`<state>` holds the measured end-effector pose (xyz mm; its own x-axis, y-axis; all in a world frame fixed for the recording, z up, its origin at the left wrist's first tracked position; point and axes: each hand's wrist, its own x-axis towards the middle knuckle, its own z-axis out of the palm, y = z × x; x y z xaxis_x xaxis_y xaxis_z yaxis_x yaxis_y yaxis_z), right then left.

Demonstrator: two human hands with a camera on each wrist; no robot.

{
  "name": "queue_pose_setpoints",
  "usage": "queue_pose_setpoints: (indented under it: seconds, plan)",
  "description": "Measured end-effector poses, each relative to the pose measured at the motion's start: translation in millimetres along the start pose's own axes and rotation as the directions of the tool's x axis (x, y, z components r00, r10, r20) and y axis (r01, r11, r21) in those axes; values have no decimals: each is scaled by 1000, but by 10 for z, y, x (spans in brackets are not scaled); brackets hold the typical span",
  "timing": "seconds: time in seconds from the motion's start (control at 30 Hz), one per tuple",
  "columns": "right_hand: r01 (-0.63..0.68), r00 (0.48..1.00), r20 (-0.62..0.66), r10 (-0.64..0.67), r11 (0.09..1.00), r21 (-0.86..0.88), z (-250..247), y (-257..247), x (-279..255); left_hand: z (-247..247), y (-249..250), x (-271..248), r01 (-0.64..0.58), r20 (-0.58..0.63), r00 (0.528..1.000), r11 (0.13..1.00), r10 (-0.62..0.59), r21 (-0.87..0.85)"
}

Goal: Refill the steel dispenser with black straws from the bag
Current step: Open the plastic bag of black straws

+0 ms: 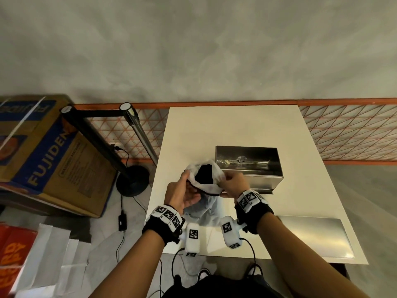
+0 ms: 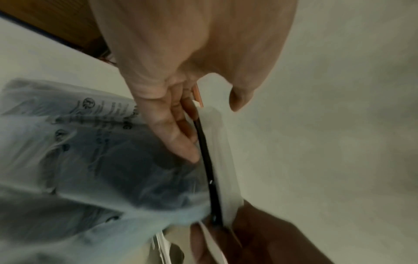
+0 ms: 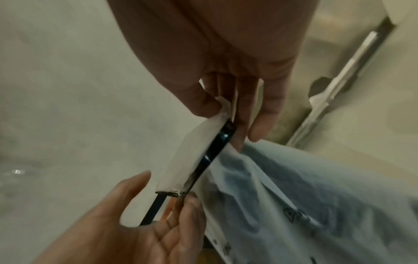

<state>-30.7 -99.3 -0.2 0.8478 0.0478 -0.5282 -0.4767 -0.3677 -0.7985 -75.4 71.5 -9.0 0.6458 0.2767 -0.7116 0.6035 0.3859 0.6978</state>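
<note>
A translucent plastic bag (image 1: 206,186) (image 2: 95,160) (image 3: 294,196) stands on the white table (image 1: 236,125), its mouth pulled wide so the black straws (image 1: 205,174) show inside. My left hand (image 1: 184,190) (image 2: 181,128) pinches the left side of the bag's rim. My right hand (image 1: 231,182) (image 3: 230,114) pinches the right side of the rim, by its black zip strip (image 3: 217,148). Just behind the bag, to the right, sits the open steel dispenser (image 1: 249,166). Its flat steel lid (image 1: 315,235) lies near the table's front right corner.
A large cardboard box (image 1: 43,151) sits on the floor at the left. Two barrier posts (image 1: 139,134) with a black belt stand beside the table. An orange mesh fence (image 1: 348,132) runs behind. A power cable (image 1: 122,220) and paper bags (image 1: 53,261) lie on the floor.
</note>
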Motion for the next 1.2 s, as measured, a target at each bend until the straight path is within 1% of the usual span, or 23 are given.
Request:
queue_pose_setpoints:
  seconds: [0.07,0.13,0.2,0.27,0.33,0.4,0.47,0.5,0.57,0.6,0.63,0.7,0.77,0.83,0.87,0.93,0.97,1.03,1.1,1.17,1.2]
  plan:
    - [-31,999,12,30,992,122,43,65,-10,-4,37,26,-6,-3,1000,998,7,66]
    - [-86,996,43,77,954,287,85,94,-37,22,67,25,-19,2,1000,993,19,115]
    - [-110,994,63,93,911,398,111,85,-62,74,84,21,-37,12,999,991,35,129]
    - [-130,991,83,102,868,480,104,49,-100,127,103,0,-64,32,998,993,61,101]
    - [-161,987,116,115,796,583,63,59,-77,148,113,-23,-76,50,996,997,75,22]
    - [-216,976,160,146,692,688,12,101,-17,118,120,-47,-31,73,997,997,37,-74]
    - [-283,957,172,233,626,726,-43,163,37,51,85,-34,53,79,996,989,-42,-141]
    - [-310,945,167,280,610,729,-53,219,86,15,51,-14,99,76,993,980,-87,-175]
    - [-361,916,145,374,614,702,-69,262,95,-56,-43,48,168,37,986,966,-163,-196]
    - [-378,903,136,408,605,701,-62,268,71,-82,-95,62,187,22,982,964,-187,-188]
    - [-371,900,122,418,591,716,-35,279,50,-96,-145,67,207,12,978,961,-208,-183]
    - [-333,916,80,394,634,698,36,286,6,-87,-219,29,238,21,971,950,-238,-204]
    - [-316,934,88,346,687,655,98,276,-20,-73,-251,-20,215,26,976,954,-214,-209]
    - [-341,936,151,318,710,617,114,263,-13,-74,-242,-42,187,16,982,960,-188,-209]
    - [-366,930,207,303,713,599,105,258,-19,-77,-238,-24,170,19,985,963,-170,-210]
    - [-375,925,295,239,692,617,111,262,-3,-53,-205,2,123,11,992,962,-125,-245]
    - [-348,933,308,184,675,650,118,265,7,-28,-182,4,109,3,994,954,-112,-279]
    - [-276,955,278,101,644,714,94,282,26,33,-166,-4,94,22,996,940,-92,-329]
    - [-233,966,252,62,636,736,45,256,35,64,-166,-35,86,25,996,940,-82,-330]
    - [-228,970,229,81,631,741,25,231,33,42,-220,8,93,9,995,949,-95,-301]
    - [-219,975,185,121,645,732,20,209,16,23,-253,40,103,-3,994,953,-108,-286]
